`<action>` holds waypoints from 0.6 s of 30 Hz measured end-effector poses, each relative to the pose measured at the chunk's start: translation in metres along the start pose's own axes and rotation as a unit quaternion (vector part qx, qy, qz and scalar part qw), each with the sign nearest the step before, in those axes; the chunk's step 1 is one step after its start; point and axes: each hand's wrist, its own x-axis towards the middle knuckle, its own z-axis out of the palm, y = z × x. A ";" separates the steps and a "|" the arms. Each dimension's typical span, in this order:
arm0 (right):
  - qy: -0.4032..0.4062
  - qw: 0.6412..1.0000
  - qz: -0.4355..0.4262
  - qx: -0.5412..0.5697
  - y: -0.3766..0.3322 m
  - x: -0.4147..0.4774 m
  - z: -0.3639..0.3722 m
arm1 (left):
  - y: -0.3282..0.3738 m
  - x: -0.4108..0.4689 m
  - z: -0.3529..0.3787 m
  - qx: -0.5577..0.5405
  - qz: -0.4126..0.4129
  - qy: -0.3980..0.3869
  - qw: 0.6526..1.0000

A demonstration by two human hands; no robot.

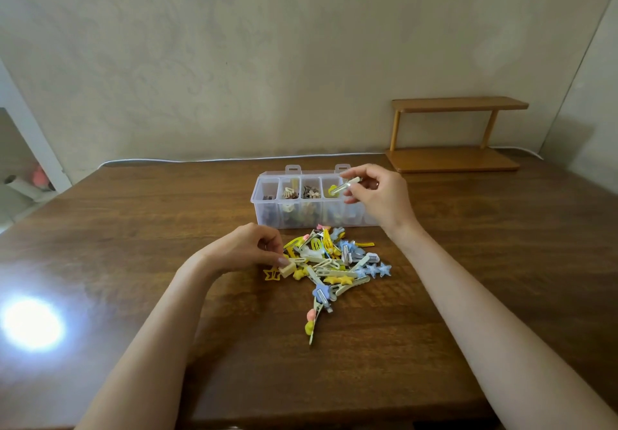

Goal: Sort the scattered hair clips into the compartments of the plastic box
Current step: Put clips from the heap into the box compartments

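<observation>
Two pinches: left hand [248, 246], cream clip [288, 269]; right hand [378, 196], yellow-tipped clip [341, 188] over box [267, 211].

Clip pile [334, 262] just before box [267, 210]

Clear plastic box [267, 207], compartments part-filled; colourful hair clips [334, 262] heaped just before it.
</observation>
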 end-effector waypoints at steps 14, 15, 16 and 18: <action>-0.054 0.969 -0.071 -0.232 0.008 0.017 0.017 | 0.007 -0.003 0.001 -0.046 0.056 0.108 0.992; -0.046 0.972 -0.079 -0.217 0.008 0.014 0.015 | 0.007 -0.003 0.001 -0.051 0.060 0.116 0.990; -0.036 0.974 -0.090 -0.205 0.008 0.010 0.014 | 0.007 -0.002 0.002 -0.053 0.062 0.123 0.989; -0.013 0.976 -0.117 -0.185 0.010 0.002 0.011 | 0.007 -0.002 0.002 -0.051 0.059 0.133 0.988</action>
